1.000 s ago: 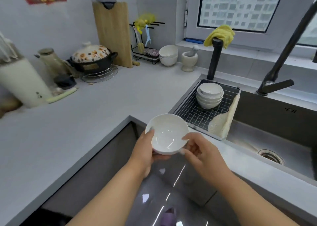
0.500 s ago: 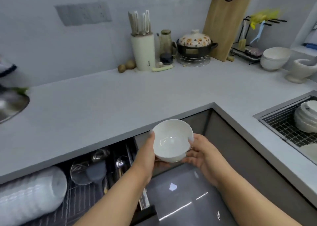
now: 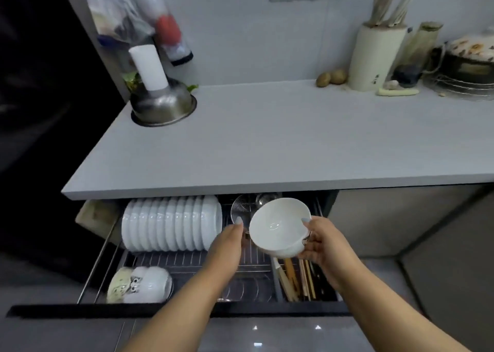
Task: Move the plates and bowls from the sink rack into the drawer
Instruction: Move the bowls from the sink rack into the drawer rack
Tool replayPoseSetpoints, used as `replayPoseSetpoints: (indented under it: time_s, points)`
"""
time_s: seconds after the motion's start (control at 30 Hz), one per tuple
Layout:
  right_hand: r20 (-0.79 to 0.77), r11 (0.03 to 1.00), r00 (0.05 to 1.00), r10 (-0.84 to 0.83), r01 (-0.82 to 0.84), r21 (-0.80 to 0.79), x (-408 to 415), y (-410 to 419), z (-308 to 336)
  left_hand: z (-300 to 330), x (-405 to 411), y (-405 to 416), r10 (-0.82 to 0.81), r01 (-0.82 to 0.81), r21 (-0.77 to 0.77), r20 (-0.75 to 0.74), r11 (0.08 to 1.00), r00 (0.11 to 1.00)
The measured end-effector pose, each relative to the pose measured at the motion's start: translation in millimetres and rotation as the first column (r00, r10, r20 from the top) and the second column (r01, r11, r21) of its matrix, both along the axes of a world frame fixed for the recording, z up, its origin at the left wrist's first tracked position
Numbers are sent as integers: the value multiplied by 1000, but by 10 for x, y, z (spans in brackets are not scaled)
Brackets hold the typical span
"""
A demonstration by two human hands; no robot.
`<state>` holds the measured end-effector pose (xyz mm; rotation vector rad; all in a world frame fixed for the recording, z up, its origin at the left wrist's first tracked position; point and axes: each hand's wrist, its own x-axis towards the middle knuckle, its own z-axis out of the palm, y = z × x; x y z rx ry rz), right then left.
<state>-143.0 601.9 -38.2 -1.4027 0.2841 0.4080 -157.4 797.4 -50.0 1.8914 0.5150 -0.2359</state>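
Note:
A white bowl (image 3: 278, 226) hangs tilted over the open drawer (image 3: 107, 311) below the countertop. My right hand (image 3: 323, 242) grips it from the right, thumb on the rim. My left hand (image 3: 227, 242) is just left of the bowl, with a small gap between its thumb and the rim; its fingers are hidden. In the drawer's wire rack a row of white dishes (image 3: 171, 223) stands on edge at the back left. A few small bowls (image 3: 141, 285) lie on their sides at the front left. The sink rack is out of view.
Chopsticks and utensils (image 3: 296, 276) fill the drawer's right compartment, and a mesh strainer (image 3: 240, 207) lies at the back. The grey countertop (image 3: 267, 137) carries a steel bowl (image 3: 163, 103), two potatoes (image 3: 331, 77), a knife holder (image 3: 377, 57) and a lidded pot (image 3: 470, 57).
The view swung left from the sink to the open drawer. The bowl, held in both hands before, came along and now sits over the drawer, with my left thumb off its rim.

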Motion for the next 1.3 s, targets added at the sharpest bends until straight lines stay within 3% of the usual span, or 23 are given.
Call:
replayPoseSetpoints:
  time_s: [0.27,0.43,0.57,0.63,0.77,1.17,1.3]
  points:
    - [-135,988,986,96,-111,-111,61,1373,-515,-532,-413,1726,37,-16,386,-46,922,998]
    - [-170,949,969,177,-214,-232,139,1991,-901,-825,-599,2355,35,81,622,-171,779,985]
    - [-221,898,952,210,-277,-341,166,2386,-1197,-977,-681,2593,-28,230,681,-294,695,955]
    - [-255,860,941,223,-313,-404,172,2555,-1330,-1021,-688,2647,-65,308,732,-340,608,938]
    - [-313,748,912,265,-399,-531,189,2808,-1573,-1074,-652,2704,-195,396,779,-345,486,918]
    - [-479,419,790,382,-610,-672,249,3309,-2000,-1129,-635,2812,-252,346,730,-241,589,937]
    - [-509,362,762,401,-642,-676,212,3439,-2077,-1124,-642,2811,-243,311,722,-201,618,949]
